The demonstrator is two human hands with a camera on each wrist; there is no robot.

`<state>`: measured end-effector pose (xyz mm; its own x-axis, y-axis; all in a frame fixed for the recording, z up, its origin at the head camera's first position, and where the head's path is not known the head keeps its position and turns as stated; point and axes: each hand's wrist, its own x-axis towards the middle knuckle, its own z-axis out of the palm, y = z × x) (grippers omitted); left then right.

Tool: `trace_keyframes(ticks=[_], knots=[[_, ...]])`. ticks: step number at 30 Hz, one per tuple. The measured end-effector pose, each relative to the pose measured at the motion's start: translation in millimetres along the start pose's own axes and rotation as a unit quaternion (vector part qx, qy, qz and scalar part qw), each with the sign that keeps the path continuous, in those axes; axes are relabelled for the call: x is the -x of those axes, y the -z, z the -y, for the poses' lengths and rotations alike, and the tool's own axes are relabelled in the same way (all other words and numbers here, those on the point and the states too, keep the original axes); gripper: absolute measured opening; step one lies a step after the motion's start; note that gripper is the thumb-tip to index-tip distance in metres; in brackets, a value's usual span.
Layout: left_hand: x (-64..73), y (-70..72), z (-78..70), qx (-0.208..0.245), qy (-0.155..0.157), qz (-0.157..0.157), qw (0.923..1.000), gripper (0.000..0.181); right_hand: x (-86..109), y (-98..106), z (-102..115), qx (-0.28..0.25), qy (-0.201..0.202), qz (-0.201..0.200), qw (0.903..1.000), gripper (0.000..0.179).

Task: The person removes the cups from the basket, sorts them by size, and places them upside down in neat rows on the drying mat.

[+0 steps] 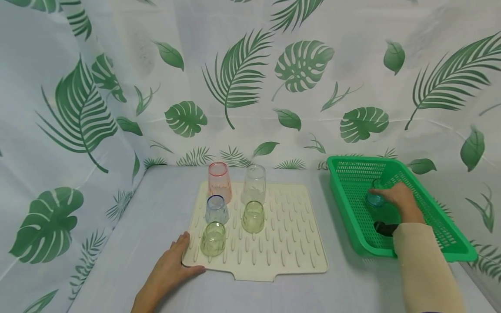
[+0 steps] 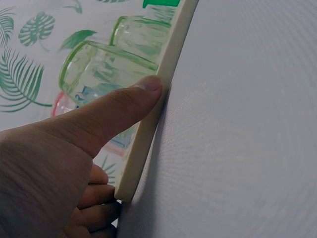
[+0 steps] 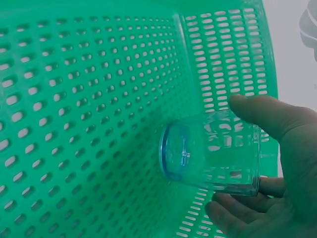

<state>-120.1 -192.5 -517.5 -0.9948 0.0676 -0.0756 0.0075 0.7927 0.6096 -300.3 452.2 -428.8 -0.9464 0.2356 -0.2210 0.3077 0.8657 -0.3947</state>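
Inside the green basket (image 1: 348,217), my right hand (image 1: 403,200) holds a clear drinking glass (image 3: 213,153) with a bluish base. In the right wrist view, the thumb lies on one side of this glass and the fingers on the other. My left hand (image 1: 168,269) grips the front left corner of a cream draining mat (image 1: 289,243), thumb along its front edge. On the mat stand a red-rimmed glass (image 1: 220,184), a tall clear glass (image 1: 254,187), a blue-rimmed glass (image 1: 217,211) and two green-tinted glasses, one nearer (image 1: 213,241) and one farther (image 1: 253,217).
The basket's raised, perforated walls surround the right hand. A dark object (image 1: 385,228) sits at the right wrist. White cloth (image 1: 156,204) covers the table, and a leaf-patterned curtain (image 1: 250,87) hangs behind and at both sides.
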Motion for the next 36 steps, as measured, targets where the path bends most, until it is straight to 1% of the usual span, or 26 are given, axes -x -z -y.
trace_keyframes(ticks=[5, 9, 13, 18, 23, 26, 31, 36], knots=[[-0.1, -0.3, -0.3, -0.002, -0.002, -0.002, 1.0, 0.117, 3.6, 2, 2, -0.004, -0.005, 0.012, 0.9999, 0.103], [-0.3, -0.9, -0.1, -0.003, 0.001, 0.0, 1.0, 0.118, 6.8, 5, 6, -0.018, -0.003, 0.007, 0.9998, 0.104], [-0.3, -0.8, -0.4, -0.002, 0.006, 0.002, 1.0, 0.119, 9.9, 6, 11, -0.054, 0.007, -0.025, 0.9982, 0.106], [-0.1, -0.1, -1.0, 0.0, 0.01, 0.006, 0.9999, 0.119, 15.3, 8, 22, -0.089, 0.04, -0.076, 0.9923, 0.107], [0.4, 0.1, -1.0, 0.002, 0.01, 0.007, 0.9999, 0.119, 24.5, 17, 39, -0.103, 0.06, -0.1, 0.9878, 0.107], [0.4, -0.2, -0.7, 0.0, 0.008, 0.005, 1.0, 0.119, 32.8, 24, 51, -0.117, 0.069, -0.112, 0.9843, 0.106], [0.4, -0.3, -0.7, -0.001, 0.005, 0.003, 1.0, 0.118, 49.3, 33, 66, -0.125, 0.087, -0.144, 0.9778, 0.104], [0.5, -0.2, -0.7, -0.001, 0.007, 0.005, 1.0, 0.118, 69.6, 36, 79, -0.141, 0.11, -0.163, 0.9703, 0.103]])
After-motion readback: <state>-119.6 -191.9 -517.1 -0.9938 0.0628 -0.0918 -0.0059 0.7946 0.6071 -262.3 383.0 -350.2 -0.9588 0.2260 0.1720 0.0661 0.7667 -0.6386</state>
